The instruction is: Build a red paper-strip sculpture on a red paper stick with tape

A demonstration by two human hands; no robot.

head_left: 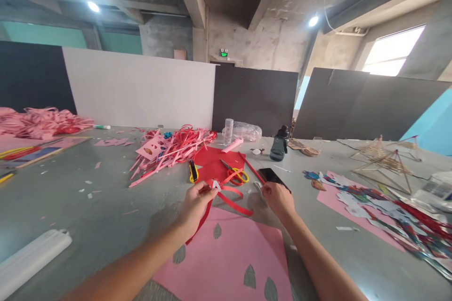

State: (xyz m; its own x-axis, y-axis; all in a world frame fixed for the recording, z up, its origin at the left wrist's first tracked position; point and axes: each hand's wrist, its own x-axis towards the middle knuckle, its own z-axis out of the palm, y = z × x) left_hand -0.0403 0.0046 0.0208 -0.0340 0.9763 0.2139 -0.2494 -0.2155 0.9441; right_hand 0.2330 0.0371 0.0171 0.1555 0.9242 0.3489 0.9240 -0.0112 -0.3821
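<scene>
With my left grip (pixel 197 201) I pinch thin red paper strips (pixel 236 206). My right grip (pixel 278 199), beside a flat black phone (pixel 272 177), looks narrow; I cannot tell what it holds.

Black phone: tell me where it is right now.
In the head view, the black phone lies right of centre on the grey table, just beyond the right hand, with the dark bottle farther back.

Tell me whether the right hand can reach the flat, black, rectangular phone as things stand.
Probably yes: the right hand is by the flat, black, rectangular phone, overlapping its near edge in this view; its far part looks uncovered. The fingers are curled, though, and may need opening first.
</scene>
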